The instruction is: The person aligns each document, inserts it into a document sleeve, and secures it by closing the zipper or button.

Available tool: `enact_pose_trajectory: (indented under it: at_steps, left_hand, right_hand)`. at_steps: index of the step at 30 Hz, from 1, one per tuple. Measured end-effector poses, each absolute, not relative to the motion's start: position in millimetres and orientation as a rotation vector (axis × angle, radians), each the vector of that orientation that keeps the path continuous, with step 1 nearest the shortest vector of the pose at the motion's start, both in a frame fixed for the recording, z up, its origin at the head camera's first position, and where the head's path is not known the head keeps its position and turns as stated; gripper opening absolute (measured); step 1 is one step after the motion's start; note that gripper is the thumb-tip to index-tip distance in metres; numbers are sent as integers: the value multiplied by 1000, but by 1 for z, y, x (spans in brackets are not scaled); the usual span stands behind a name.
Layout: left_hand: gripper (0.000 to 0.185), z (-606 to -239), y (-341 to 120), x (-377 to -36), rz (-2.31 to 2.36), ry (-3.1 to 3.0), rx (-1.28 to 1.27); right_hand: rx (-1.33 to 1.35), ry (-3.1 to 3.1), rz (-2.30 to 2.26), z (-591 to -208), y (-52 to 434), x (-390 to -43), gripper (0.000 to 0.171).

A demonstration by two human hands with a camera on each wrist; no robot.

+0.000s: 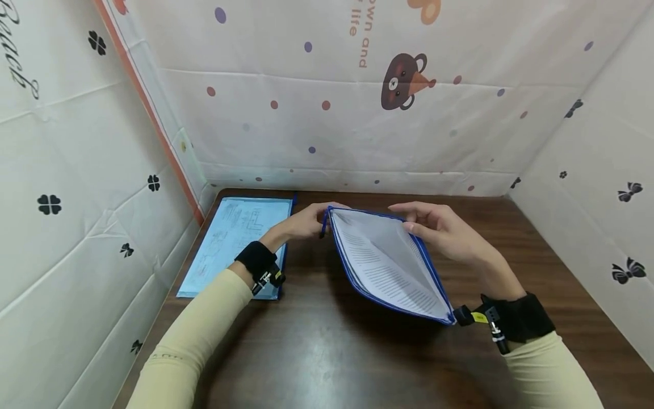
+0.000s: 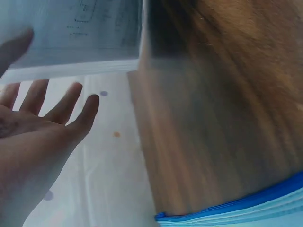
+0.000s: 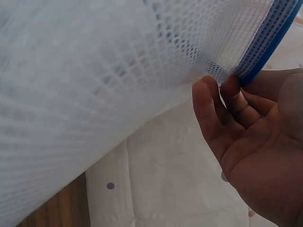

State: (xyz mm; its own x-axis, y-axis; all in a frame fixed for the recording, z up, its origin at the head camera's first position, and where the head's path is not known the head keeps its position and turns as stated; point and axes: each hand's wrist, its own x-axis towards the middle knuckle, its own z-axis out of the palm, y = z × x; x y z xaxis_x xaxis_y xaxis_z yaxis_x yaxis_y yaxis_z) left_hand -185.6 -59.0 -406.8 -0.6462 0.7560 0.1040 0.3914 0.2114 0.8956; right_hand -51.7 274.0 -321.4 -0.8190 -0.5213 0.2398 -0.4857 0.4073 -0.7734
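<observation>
A translucent white mesh document pouch with blue zip edging (image 1: 388, 264), holding printed sheets, is raised tilted above the dark wooden table (image 1: 327, 352), between both hands. The right hand (image 1: 444, 230) pinches its far blue edge. The left hand (image 1: 306, 221) meets its far corner; the wrist view shows straightened, spread fingers (image 2: 71, 101). A second pale blue flat document pouch (image 1: 237, 244) lies on the table under the left forearm.
</observation>
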Motion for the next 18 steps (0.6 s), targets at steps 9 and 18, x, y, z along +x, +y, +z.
enact_pose_trajectory:
  at_steps: [9,18]
  left_hand:
    - [40,-393,-55,-181,1433,2175,1162]
    - [10,-391,-54,-178,1623,2317,1087]
  right_hand:
    - [-996,2564,-1424,-316,281,-52,46]
    - [-981,2571,-1371,-303,285,-47,44]
